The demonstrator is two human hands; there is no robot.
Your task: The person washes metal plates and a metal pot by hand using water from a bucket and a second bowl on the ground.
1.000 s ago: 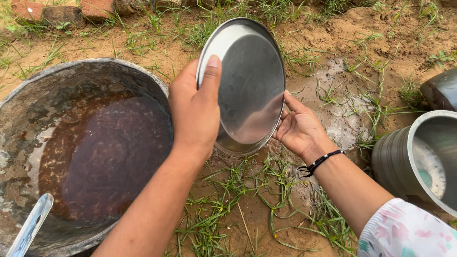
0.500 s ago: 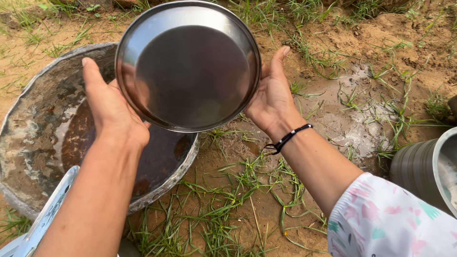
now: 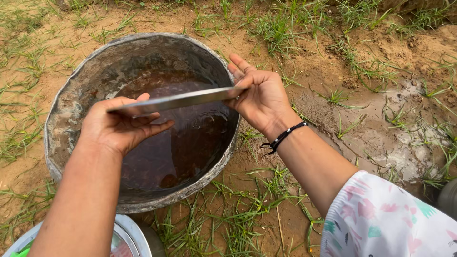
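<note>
A round steel plate (image 3: 176, 101) is held edge-on, nearly level, between both hands above a large worn metal basin (image 3: 66, 90) of brown water. My left hand (image 3: 119, 126) grips the plate's left rim, thumb on top and fingers beneath. On the right rim my right hand (image 3: 259, 95) holds it with the palm against the edge and fingers spread. A black bead bracelet (image 3: 284, 137) circles the right wrist, and a floral sleeve (image 3: 385, 221) covers the right arm.
The basin rests on wet sandy ground with tufts of grass. Another steel vessel's rim (image 3: 128, 235) shows at the bottom left. A muddy wet patch (image 3: 376, 138) spreads to the right. A dark object (image 3: 448, 197) peeks in at the right edge.
The plate has swung from facing me to edge-on and nearly level, and moved left over the basin. The view has shifted left; the pots on the right are out of frame.
</note>
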